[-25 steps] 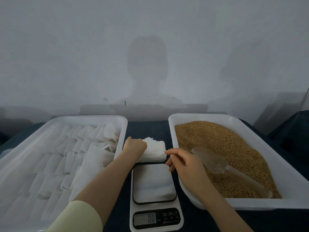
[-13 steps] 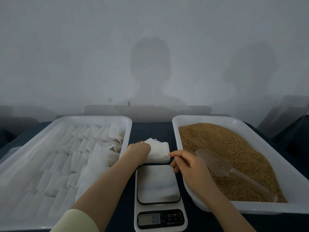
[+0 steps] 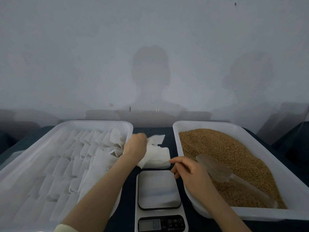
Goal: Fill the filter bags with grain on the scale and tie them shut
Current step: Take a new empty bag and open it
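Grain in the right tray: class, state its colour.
Golden brown. The grain shows best in the head view, heaped in the white tray.

Head-worn camera looks forward and down, close over the scale [image 3: 158, 190] at 6 o'clock; bag tray [image 3: 93, 122] at 8, grain tray [image 3: 209, 123] at 4, wall [image 3: 150, 47] at 12.

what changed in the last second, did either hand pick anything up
The left hand has gripped the top bag of the stack behind the scale and is peeling it up, one end now raised past the hand. The right hand stays at the stack's near right corner. The scoop still lies on the grain.
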`<state>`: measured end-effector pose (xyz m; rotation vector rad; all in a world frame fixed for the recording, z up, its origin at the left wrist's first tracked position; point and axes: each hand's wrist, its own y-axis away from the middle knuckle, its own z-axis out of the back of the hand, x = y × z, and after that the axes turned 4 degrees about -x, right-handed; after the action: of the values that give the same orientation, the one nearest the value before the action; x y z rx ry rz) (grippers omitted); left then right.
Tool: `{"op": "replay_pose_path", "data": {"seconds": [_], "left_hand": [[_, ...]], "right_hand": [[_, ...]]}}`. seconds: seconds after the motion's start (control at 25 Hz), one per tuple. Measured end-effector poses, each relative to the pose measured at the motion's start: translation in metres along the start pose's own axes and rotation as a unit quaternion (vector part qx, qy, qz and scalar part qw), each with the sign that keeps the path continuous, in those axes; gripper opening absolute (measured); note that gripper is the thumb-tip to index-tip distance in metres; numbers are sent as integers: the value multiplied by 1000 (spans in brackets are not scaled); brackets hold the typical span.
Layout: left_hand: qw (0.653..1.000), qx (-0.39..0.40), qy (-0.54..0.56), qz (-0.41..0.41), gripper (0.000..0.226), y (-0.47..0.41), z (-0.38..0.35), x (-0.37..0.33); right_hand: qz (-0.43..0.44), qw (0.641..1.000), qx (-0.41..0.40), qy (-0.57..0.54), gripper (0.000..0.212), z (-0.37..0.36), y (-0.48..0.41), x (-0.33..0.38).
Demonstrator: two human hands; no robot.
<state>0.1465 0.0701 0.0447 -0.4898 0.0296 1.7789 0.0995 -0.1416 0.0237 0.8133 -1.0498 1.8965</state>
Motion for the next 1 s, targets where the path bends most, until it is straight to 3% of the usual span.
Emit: {"op": "replay_pose_path", "data": {"seconds": [0.12, 0.2, 0.24, 0.32, 0.48, 0.6, 0.72, 0.8, 1.0], "left_hand": [[970, -50, 230, 57, 14, 15, 27, -4], [900, 0, 419, 118, 5, 40, 38, -9], [876, 27, 462, 131, 6, 54, 39, -11], [865, 71, 477, 142, 12, 77, 33, -11], [825, 132, 524, 162, 22, 94, 23, -9], [799, 152, 560, 157, 23, 94, 20, -6], [743, 190, 627, 136, 23, 95, 18, -1], [740, 192, 632, 129, 23, 94, 16, 2], [788, 154, 580, 136, 29, 92, 13, 1]], "right_hand": [[50, 997, -39, 39, 22, -1, -3, 4], [126, 988, -37, 79, 16, -7, -4, 10], [140, 986, -16, 87, 18, -12, -4, 14], [138, 985, 20, 107, 23, -21, -3, 18], [136, 983, 4, 127, 12, -23, -2, 15], [110, 987, 30, 111, 15, -23, 1, 12], [117, 987, 16, 112, 20, -26, 2, 11], [124, 986, 14, 110, 24, -26, 1, 12], [110, 990, 7, 89, 20, -26, 2, 12]]}}
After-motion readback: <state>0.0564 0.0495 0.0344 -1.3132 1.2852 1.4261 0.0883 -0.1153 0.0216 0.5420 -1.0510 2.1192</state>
